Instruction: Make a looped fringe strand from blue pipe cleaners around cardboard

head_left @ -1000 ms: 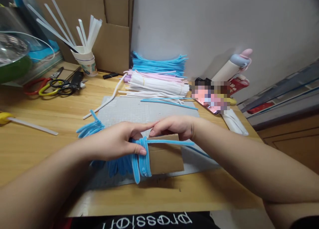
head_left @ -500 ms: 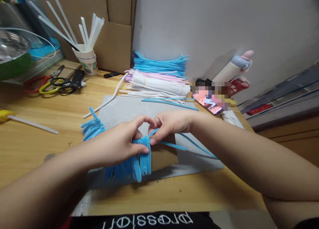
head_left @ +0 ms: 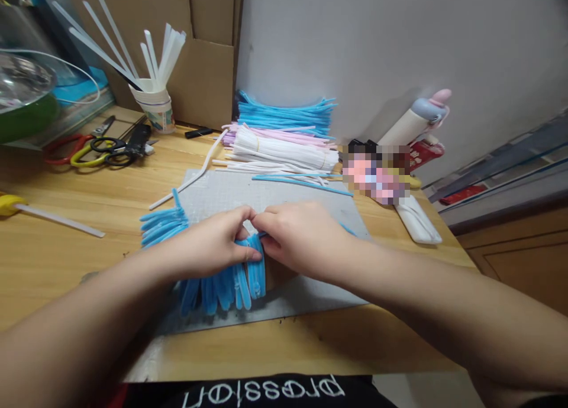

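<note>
My left hand [head_left: 213,245] pinches a row of folded blue pipe-cleaner loops [head_left: 256,275], thumb in front and fingers behind. The loops sit along a brown cardboard piece [head_left: 279,275], mostly covered by my hands. Closed at the loops' right end, my right hand [head_left: 306,236] grips a blue pipe cleaner [head_left: 347,228]; its end shows past the wrist and its middle is hidden. More blue loops [head_left: 162,223] fan out to the left of my left hand. Beneath everything lies a grey cutting mat [head_left: 319,295].
Behind the mat lie bundles of blue pipe cleaners [head_left: 288,117] and white pipe cleaners [head_left: 284,151]. Scissors [head_left: 80,151] rest at the left, near a paper cup [head_left: 157,109] of glue sticks. A glue gun [head_left: 11,206] lies at the left edge, a white packet [head_left: 417,222] at the right.
My right hand has turned palm down and closed in beside the loops, covering much of the cardboard and the strand. The loops have shifted slightly left and up with my left hand.
</note>
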The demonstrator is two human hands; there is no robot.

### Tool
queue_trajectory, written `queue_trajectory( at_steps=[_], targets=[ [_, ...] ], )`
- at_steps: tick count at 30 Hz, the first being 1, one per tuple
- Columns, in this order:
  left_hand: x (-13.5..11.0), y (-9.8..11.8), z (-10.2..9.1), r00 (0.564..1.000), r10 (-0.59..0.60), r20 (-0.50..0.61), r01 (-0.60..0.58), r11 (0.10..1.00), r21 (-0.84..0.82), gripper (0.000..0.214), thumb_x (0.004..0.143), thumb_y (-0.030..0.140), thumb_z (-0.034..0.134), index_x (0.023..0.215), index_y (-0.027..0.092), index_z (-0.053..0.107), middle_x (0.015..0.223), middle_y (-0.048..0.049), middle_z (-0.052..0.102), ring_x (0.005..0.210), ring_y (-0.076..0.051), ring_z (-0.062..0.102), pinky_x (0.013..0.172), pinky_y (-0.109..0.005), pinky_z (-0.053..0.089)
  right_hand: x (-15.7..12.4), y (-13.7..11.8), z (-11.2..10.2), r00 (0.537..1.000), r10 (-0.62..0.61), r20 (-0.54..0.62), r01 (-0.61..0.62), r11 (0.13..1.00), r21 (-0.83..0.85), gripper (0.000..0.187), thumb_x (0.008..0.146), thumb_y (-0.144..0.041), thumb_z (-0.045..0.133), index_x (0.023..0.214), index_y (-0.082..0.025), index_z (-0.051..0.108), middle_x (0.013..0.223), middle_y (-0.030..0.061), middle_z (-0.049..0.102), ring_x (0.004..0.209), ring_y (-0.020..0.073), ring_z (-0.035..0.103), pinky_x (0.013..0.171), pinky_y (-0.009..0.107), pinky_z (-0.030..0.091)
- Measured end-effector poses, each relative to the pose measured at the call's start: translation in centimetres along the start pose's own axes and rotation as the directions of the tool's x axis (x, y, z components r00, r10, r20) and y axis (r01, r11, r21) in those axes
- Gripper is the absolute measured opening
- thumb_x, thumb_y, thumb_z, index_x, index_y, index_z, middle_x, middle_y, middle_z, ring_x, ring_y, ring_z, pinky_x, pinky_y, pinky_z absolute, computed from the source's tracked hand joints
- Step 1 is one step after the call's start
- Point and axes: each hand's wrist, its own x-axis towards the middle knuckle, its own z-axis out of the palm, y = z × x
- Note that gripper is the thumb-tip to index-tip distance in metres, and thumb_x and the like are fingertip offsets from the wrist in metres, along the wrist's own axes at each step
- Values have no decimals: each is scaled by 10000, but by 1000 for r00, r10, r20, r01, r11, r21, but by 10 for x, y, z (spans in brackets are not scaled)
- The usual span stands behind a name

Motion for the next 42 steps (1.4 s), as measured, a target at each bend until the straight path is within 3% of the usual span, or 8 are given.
queue_trajectory(
  at_steps=[14, 18, 23, 27, 30, 35, 38, 42],
  targets=[
    [3, -2, 3, 998, 32, 45, -28, 997, -76, 329, 738, 335, 656, 1000, 190, 520, 718, 37, 571, 657, -154, 546, 552, -230, 395, -10, 4, 8, 989, -140, -57, 135, 987, -83, 170, 888, -225, 487, 921, -127, 623, 820, 66, 676, 698, 180, 574, 562, 311, 260],
    [4, -2, 3, 999, 18, 31, -11, 975, -220, 301, 731, 326, 653, 961, 185, 520, 697, 38, 586, 628, -146, 550, 544, -231, 404, -16, 1, 15, 978, -95, -185, 76, 991, -112, 193, 920, -210, 441, 920, -140, 622, 768, 61, 648, 658, 170, 541, 546, 308, 246],
    [5, -2, 4, 998, -18, -68, -6, 942, -335, 278, 700, 342, 688, 835, 188, 501, 602, 57, 559, 533, -116, 519, 470, -205, 386, -26, -3, 31, 945, 8, -326, 9, 999, 52, 266, 947, -209, 381, 953, -134, 635, 839, 83, 658, 737, 177, 567, 615, 293, 356],
    [7, -3, 0, 989, -54, -140, -15, 891, -454, 306, 692, 356, 711, 832, 190, 496, 591, 54, 592, 489, -116, 548, 438, -208, 428, -36, -5, 43, 931, 66, -360, 20, 973, 231, 323, 962, -185, 349, 1142, -96, 602, 920, 115, 672, 821, 186, 600, 691, 291, 434],
    [7, -2, -5, 979, -97, -178, -23, 818, -575, 387, 635, 366, 766, 829, 194, 479, 581, 46, 633, 476, -142, 592, 431, -240, 487, -45, -5, 51, 920, 124, -371, 22, 930, 366, 289, 958, -188, 381, 1109, -112, 616, 877, 101, 668, 788, 176, 600, 684, 291, 451],
    [6, 0, -9, 974, -136, -183, -19, 754, -657, 462, 581, 361, 826, 844, 194, 484, 574, 26, 674, 476, -177, 636, 426, -277, 534, -53, -7, 60, 858, 402, -320, -68, 706, 705, 149, 913, -278, 523, 894, -182, 634, 768, 36, 652, 673, 137, 580, 631, 271, 447],
    [6, -1, -9, 969, -137, -206, -31, 759, -650, 474, 571, 362, 839, 847, 193, 493, 553, 31, 667, 449, -173, 630, 402, -258, 524, -52, -9, 63, 822, 539, -180, -97, 445, 890, 147, 873, -320, 576, 820, -189, 618, 713, 13, 627, 628, 124, 559, 589, 259, 437],
    [6, 0, -11, 962, -150, -226, -39, 747, -664, 481, 575, 384, 834, 852, 192, 490, 562, 22, 681, 437, -169, 630, 387, -241, 517, -47, -7, 64, 829, 558, 40, -112, 95, 989, 176, 799, -333, 647, 751, -175, 584, 632, -10, 594, 589, 104, 543, 562, 235, 422]
  ],
)
